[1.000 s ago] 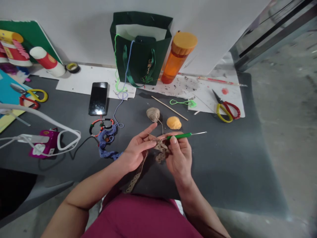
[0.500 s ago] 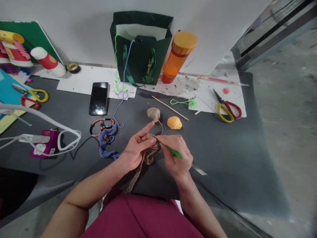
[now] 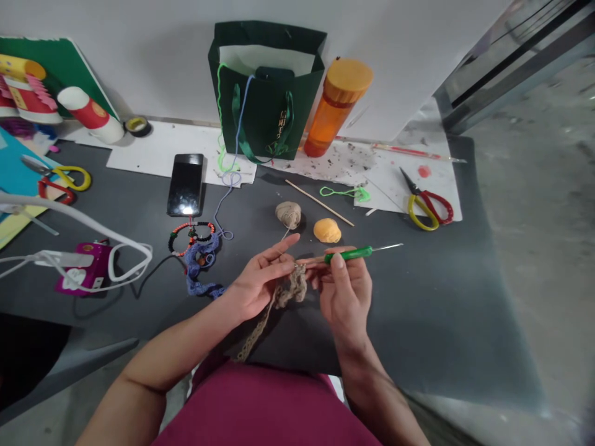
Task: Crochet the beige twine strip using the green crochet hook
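My right hand (image 3: 344, 291) is shut on a green-handled crochet hook (image 3: 348, 254), whose metal shaft points right. My left hand (image 3: 258, 279) pinches a beige crochet lace (image 3: 294, 289) near the hook's tip, with its index finger raised. A thin thread runs up from that hand to a ball of beige twine (image 3: 288, 215) lying on the table. The lace strip hangs down past my hands to a tail (image 3: 253, 334) on the table. The hook's tip inside the stitches is hidden by my fingers.
A dark grey table (image 3: 418, 322) holds an orange ball (image 3: 327, 230), a black phone (image 3: 185, 184), a beaded ring (image 3: 190, 238), blue crochet (image 3: 201, 266), red-and-yellow scissors (image 3: 425, 207), a green paper bag (image 3: 266, 99), an orange bottle (image 3: 335, 106), and a white cable (image 3: 93, 232).
The hook has swung from pointing down and right back to level, pointing right. My right hand has moved slightly right, and the lace now hangs clear below my fingers.
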The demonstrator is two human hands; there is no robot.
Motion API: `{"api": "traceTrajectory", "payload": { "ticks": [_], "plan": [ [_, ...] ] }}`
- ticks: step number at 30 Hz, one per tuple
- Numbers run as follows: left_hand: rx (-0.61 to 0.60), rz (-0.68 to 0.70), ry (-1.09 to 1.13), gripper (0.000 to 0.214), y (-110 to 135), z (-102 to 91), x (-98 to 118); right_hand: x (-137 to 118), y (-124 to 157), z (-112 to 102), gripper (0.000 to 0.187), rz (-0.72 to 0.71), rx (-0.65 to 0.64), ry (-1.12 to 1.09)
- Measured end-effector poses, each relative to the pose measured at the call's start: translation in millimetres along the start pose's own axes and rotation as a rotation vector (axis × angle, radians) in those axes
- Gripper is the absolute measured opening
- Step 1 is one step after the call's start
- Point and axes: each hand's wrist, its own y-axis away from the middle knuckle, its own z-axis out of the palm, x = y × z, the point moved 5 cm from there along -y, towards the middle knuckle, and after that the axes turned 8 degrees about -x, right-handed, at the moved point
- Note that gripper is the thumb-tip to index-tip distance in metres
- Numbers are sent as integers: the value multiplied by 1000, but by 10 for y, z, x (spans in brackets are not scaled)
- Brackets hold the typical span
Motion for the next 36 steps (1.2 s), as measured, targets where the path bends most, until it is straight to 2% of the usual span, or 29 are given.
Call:
{"api": "traceTrajectory", "payload": {
  "ticks": [2,8,13,15,19,24,28,31,36],
  "plan": [
    [0,20,-23,52,19,31,-1,-1,13,4,15,-7,-19,52],
    [41,134,-105,50,57,34,37,-158,73,78,9,-167,-73,280],
    [58,134,-123,57,41,12,12,-325,106,170,20,-477,-89,567],
    [56,113,-107,59,36,13,-4,-347,125,172,23,-530,-53,592],
    [4,81,-37,59,34,40,-12,-300,142,133,20,-437,16,483],
    [-13,58,35,58,36,55,-6,-183,161,50,9,-228,125,364],
    [-44,71,27,55,25,56,-1,-128,162,-48,9,-168,200,318],
    [-55,35,8,52,15,28,-21,-62,124,-73,13,-69,189,202],
    [-80,-14,7,47,8,12,-54,4,51,31,15,53,116,-94]
  ]
}}
